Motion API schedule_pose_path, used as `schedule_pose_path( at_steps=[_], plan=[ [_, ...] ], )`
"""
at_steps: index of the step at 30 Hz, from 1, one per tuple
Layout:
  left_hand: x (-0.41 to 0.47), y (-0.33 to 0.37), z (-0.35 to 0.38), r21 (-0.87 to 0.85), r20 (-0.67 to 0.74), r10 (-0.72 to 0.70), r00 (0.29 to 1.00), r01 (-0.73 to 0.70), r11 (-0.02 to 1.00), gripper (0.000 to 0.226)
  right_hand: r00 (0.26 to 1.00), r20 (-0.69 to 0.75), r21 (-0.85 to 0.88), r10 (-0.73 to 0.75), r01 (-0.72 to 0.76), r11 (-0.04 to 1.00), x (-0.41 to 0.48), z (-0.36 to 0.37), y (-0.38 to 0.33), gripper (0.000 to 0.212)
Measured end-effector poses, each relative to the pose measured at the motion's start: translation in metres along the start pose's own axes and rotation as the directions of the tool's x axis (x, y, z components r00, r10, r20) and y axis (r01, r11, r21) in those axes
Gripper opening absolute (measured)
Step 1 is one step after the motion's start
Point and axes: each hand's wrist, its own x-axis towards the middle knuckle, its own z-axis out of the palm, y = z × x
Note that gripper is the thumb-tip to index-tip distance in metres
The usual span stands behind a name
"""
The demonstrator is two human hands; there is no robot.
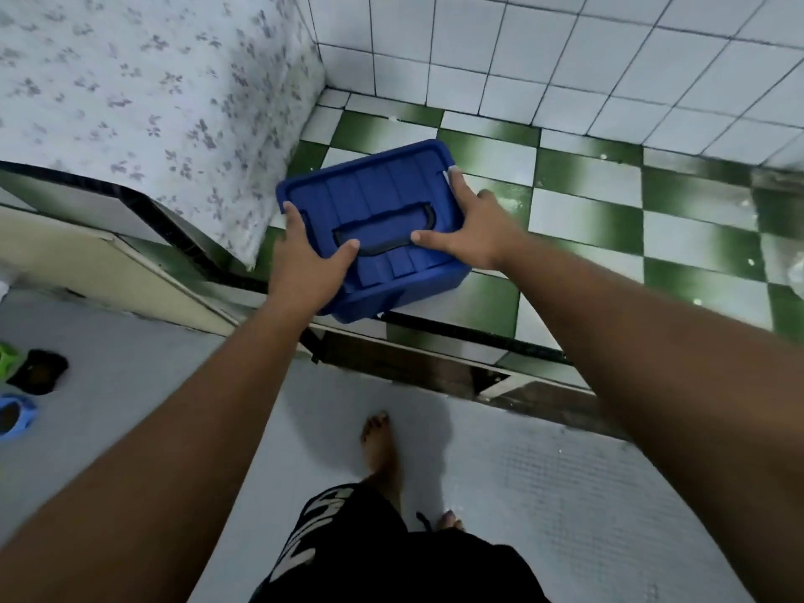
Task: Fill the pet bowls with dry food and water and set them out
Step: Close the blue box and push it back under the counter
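A blue plastic storage box [374, 198] with a ribbed lid and a black handle is held in the air over the green-and-white checkered floor. My left hand [304, 263] grips its near left edge, thumb on the lid by the handle. My right hand [470, 228] grips the right edge, thumb on the lid and fingers over the rim. At the far left edge, on the grey floor, lie a blue pet bowl [15, 415] with something brown in it, a black bowl [39, 371] and part of a green bowl [6, 359].
A floral-covered block [143, 89] stands at the upper left, against the white tiled wall [565, 50]. A raised dark threshold [435, 363] separates the grey floor [544, 493] from the checkered floor [609, 219]. My bare feet [383, 450] stand on the grey floor.
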Motion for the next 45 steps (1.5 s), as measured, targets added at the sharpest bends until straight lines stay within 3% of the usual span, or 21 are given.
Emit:
schedule_pose_path(
  at_steps=[5, 11, 16, 20, 25, 32, 38, 45],
  plan=[
    [-0.042, -0.017, -0.007, 0.114, 0.081, 0.112, 0.99, -0.121, 0.986, 0.115, 1.0, -0.007, 0.109, -0.015, 0.016, 0.994, -0.076, 0.021, 0.025, 0.13],
    [-0.133, -0.056, -0.021, 0.183, 0.166, 0.086, 0.982, -0.116, 0.976, 0.133, 1.0, -0.01, 0.124, 0.029, -0.027, 0.992, -0.184, 0.063, 0.033, 0.134],
    [-0.188, -0.1, -0.036, 0.157, 0.224, 0.083, 0.971, -0.12, 0.98, 0.126, 0.995, 0.012, 0.192, 0.095, -0.096, 0.977, -0.251, 0.121, 0.033, 0.138],
    [-0.185, -0.163, -0.026, 0.228, 0.33, 0.013, 0.944, -0.093, 0.969, 0.126, 0.981, 0.082, 0.259, 0.176, -0.192, 0.947, -0.258, 0.195, 0.046, 0.137],
    [-0.134, -0.264, 0.036, 0.274, 0.416, -0.039, 0.908, -0.084, 0.958, 0.124, 0.959, 0.131, 0.277, 0.252, -0.28, 0.919, -0.206, 0.312, 0.091, 0.135],
    [0.007, -0.389, 0.193, 0.31, 0.49, -0.017, 0.872, -0.156, 0.938, 0.123, 0.96, 0.035, 0.273, 0.277, -0.276, 0.922, -0.054, 0.453, 0.207, 0.133],
    [0.148, -0.442, 0.291, 0.265, 0.437, 0.081, 0.896, -0.215, 0.94, 0.122, 0.976, -0.071, 0.211, 0.206, -0.188, 0.959, 0.106, 0.511, 0.28, 0.135],
    [0.237, -0.454, 0.33, 0.306, 0.35, 0.208, 0.913, -0.321, 0.896, 0.115, 0.985, -0.106, 0.392, 0.138, -0.086, 0.916, 0.233, 0.552, 0.338, 0.13]
  ],
)
